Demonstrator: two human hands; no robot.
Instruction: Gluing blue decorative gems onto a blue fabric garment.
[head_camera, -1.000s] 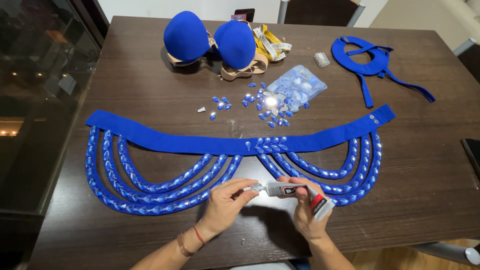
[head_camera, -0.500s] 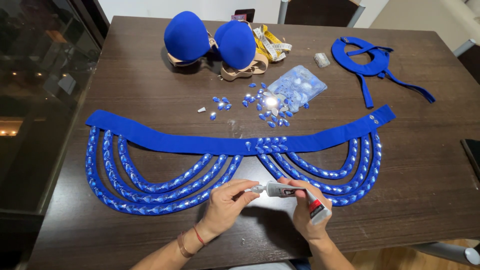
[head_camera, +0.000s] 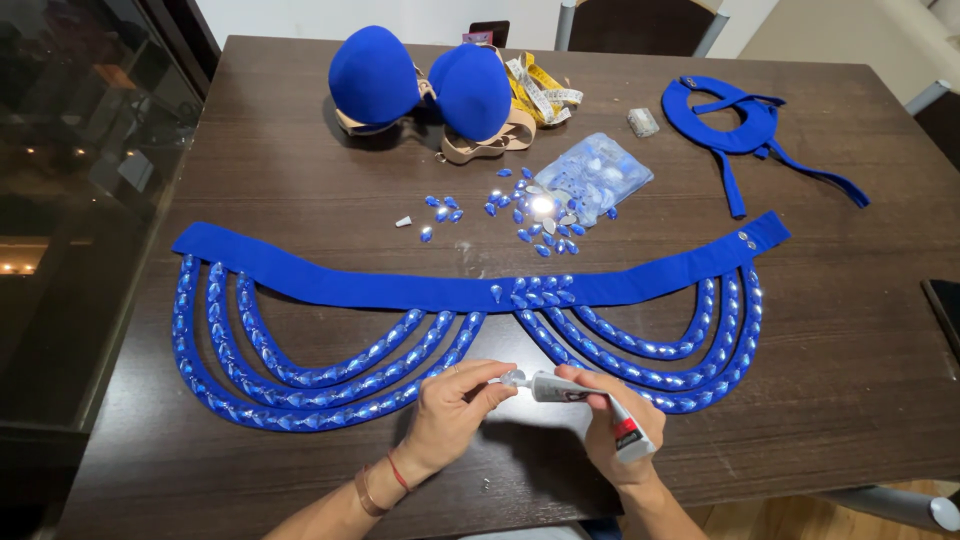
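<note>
Near the front edge of the dark wooden counter (head_camera: 300, 150), the right hand (head_camera: 615, 425) is closed around a small glue tube (head_camera: 575, 392), lying nearly flat with its nozzle pointing left. The left hand (head_camera: 455, 405) pinches the nozzle tip with thumb and fingers. Just beyond both hands lies a blue belt (head_camera: 440, 290) with beaded loops. Farther off sit loose gems (head_camera: 530, 215), a plastic bag (head_camera: 595, 178), blue cups (head_camera: 420, 85), a tape measure (head_camera: 545, 90) and a blue collar (head_camera: 745, 125) at far right.
</note>
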